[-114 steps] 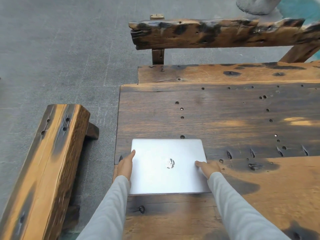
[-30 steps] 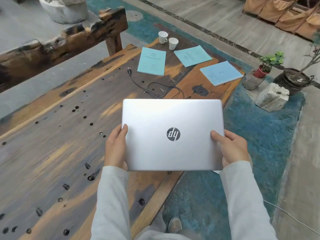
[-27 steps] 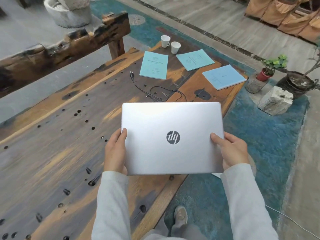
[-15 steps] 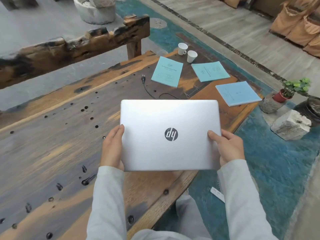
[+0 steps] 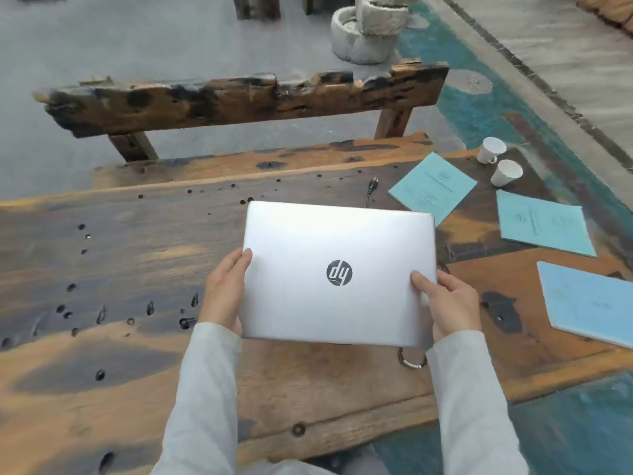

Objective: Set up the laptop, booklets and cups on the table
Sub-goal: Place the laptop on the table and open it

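Observation:
A closed silver laptop [image 5: 329,241] with a round logo is held above the wooden table [image 5: 120,255]. My left hand [image 5: 226,293] grips its left edge and my right hand [image 5: 448,303] grips its right edge. To the right lie three booklets: a teal one [image 5: 432,187] nearest the laptop, a second teal one [image 5: 544,222] and a light blue one [image 5: 589,303] at the table's right end. Two white cups [image 5: 491,150] [image 5: 507,173] stand together at the far right corner.
A black cable with a plug [image 5: 372,185] lies just beyond the laptop, partly hidden by it. A rough wooden bench [image 5: 239,97] runs along the far side. A metal ring [image 5: 411,361] sits in the tabletop under the laptop's near right corner. A stone basin [image 5: 366,32] stands behind the bench.
The laptop, first flat on the table at another spot, is now carried in both hands. In the last second my view has swung left, so booklets and cups sit further right.

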### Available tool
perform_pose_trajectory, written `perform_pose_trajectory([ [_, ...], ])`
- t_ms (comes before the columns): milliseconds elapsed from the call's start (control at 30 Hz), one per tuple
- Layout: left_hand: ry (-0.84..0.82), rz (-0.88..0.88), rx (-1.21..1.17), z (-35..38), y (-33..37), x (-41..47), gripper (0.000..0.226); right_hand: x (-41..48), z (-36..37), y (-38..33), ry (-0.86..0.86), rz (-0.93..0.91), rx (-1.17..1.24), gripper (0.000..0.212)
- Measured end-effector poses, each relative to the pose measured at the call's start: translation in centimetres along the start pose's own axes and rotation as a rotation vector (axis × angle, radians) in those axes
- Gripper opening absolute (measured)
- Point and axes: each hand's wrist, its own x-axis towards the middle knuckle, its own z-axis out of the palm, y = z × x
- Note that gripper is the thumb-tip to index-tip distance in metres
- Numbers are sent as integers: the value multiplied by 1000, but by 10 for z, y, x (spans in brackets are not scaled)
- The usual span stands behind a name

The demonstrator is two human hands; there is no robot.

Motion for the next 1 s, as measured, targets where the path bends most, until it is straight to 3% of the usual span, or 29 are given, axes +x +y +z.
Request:
perform_pose_trajectory([
  [167,129,0,28,9,-20,-3,32,49,-2,-3,-148,-22,-89,20],
  [267,175,-53,50,15,-36,-5,12,71,2,1,-251,-18,-215,20],
  [467,260,-172,143,18,-62,-3,10,110,10,27,-394,55,-465,30],
  [600,263,-281,249,18,-79,8,26,127,18,52,-386,126,-541,29],
  [733,256,-358,335,19,-93,31,77,140,29,72,-353,182,-598,35],
  [1000,188,-402,488,15,-115,104,81,168,51,99,-282,277,-659,31],
])
